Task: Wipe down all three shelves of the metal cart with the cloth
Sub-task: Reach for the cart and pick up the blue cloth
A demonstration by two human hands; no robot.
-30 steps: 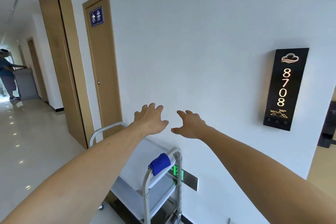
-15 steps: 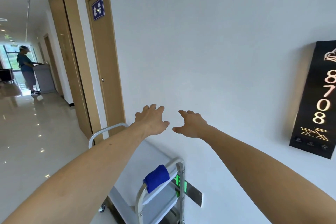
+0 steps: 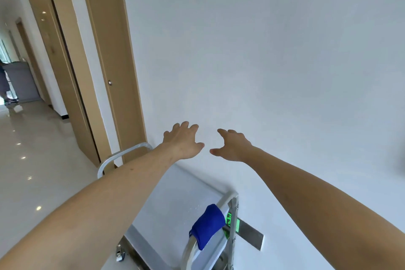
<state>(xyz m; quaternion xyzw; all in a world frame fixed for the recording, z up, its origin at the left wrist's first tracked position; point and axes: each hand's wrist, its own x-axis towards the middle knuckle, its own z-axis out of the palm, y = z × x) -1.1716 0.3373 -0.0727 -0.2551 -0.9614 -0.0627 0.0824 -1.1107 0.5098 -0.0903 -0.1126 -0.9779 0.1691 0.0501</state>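
With both grips spread and empty, left hand (image 3: 183,142) and right hand (image 3: 234,146) aloft, lower toward folded blue cloth (image 3: 208,226) draped over silver metal cart (image 3: 175,199) handle, gathering it fully.

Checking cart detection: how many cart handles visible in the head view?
2. One handle at the cart's far end by the door; the near handle has the blue cloth draped over it. Both partly hidden.

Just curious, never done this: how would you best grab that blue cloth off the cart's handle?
Pinch the blue cloth at its top fold, coming from above with the right hand. It hangs draped over the cart handle, so lifting straight up should free it.
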